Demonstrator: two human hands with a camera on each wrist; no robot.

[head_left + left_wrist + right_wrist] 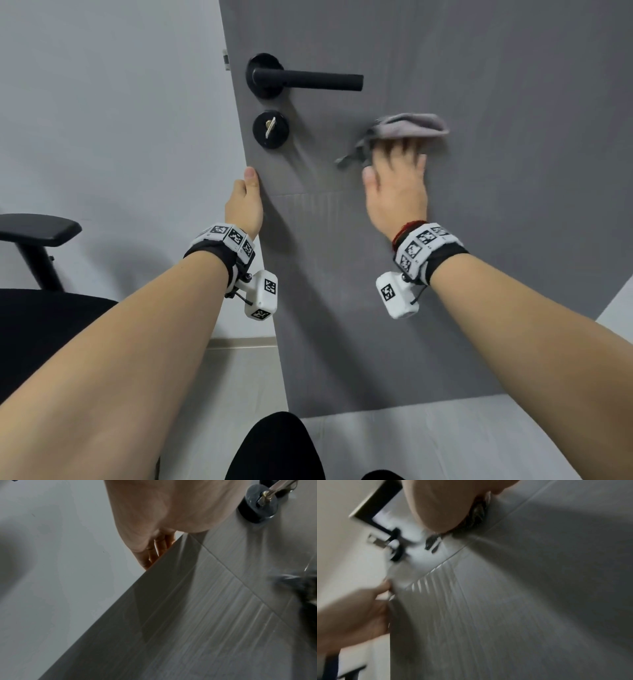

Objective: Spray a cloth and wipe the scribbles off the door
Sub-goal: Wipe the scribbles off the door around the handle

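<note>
1. The door (pixel 479 222), grey with a faint grain, is standing ajar, filling the right of the scene.
2. The left hand (pixel 245 202) is gripping the door's left edge below the lock (pixel 270 129), thumb on the front, fingers (pixel 160 545) curled behind.
3. The right hand (pixel 397 185) is pressing a grey cloth (pixel 409 127) flat against the door, fingers spread, right of the lock and below the black lever handle (pixel 305 78).
4. Scribbles: none discernible; the hand is blurred.
</note>
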